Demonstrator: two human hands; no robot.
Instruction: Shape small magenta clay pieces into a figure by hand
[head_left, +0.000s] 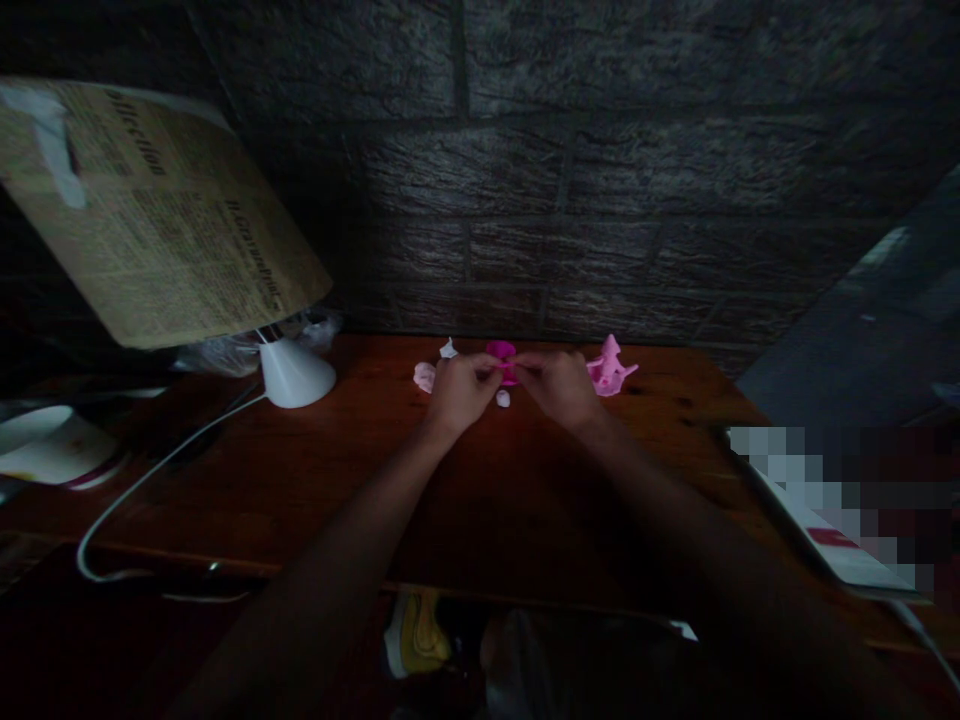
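Observation:
My left hand (pixel 461 388) and my right hand (pixel 559 385) meet over the far middle of a reddish wooden table (pixel 375 480). Both pinch a small magenta piece (pixel 501 358) between their fingertips. A pale pink figure (pixel 609 368) with pointed parts stands just right of my right hand. Small light pink and white bits lie close by: one lump (pixel 424 376) left of my left hand, a white bit (pixel 448 349) behind it, and a small white bit (pixel 503 399) below the pinched piece.
A white lamp base (pixel 294 373) with a cable (pixel 135 490) stands at the left, under a newspaper-print shade (pixel 150 220). A dark brick wall (pixel 570 200) backs the table. White papers (pixel 825 530) lie at the right edge, a plate-like object (pixel 45 455) at far left.

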